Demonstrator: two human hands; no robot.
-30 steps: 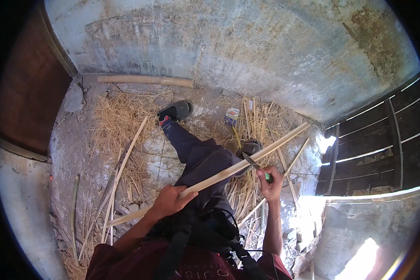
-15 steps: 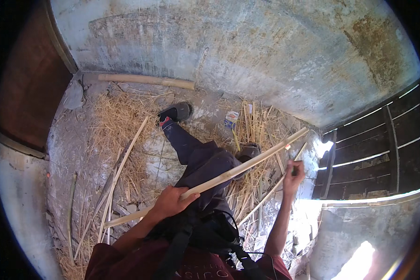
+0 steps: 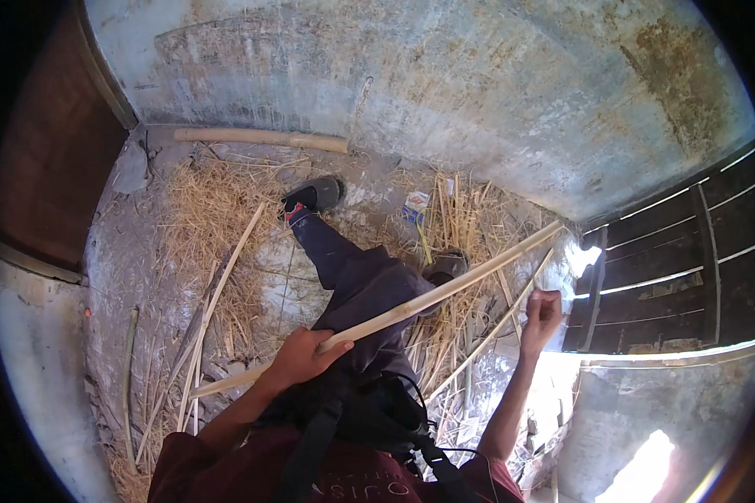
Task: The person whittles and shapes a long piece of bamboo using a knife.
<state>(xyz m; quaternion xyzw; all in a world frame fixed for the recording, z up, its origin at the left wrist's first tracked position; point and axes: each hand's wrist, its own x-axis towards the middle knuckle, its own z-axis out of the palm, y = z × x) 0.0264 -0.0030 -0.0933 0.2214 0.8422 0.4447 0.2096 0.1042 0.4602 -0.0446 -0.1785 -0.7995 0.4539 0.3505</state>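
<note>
A long pale split bamboo strip (image 3: 457,289) runs slantwise across my lap, its far end up to the right. My left hand (image 3: 302,359) is wrapped round it near its lower part, thumb lying along the strip. Off to the right, my right hand (image 3: 543,317) is raised with its fingers curled closed, apart from the strip. Whatever it holds, if anything, cannot be made out. A thinner bamboo strip (image 3: 488,337) slants below the held one, close to my right hand.
Loose shavings (image 3: 205,210) lie on the floor to the left, beside several long strips (image 3: 218,298). A whole bamboo pole (image 3: 260,138) rests along the stained wall (image 3: 445,92). Bundled strips (image 3: 453,210) lie near a small packet (image 3: 416,206). Dark slatted boards (image 3: 663,268) stand at right.
My right hand has shifted slightly right and down, and the small pale-orange thing by its fingers no longer shows. The strip's far end has moved slightly up and right; my left hand keeps its grip.
</note>
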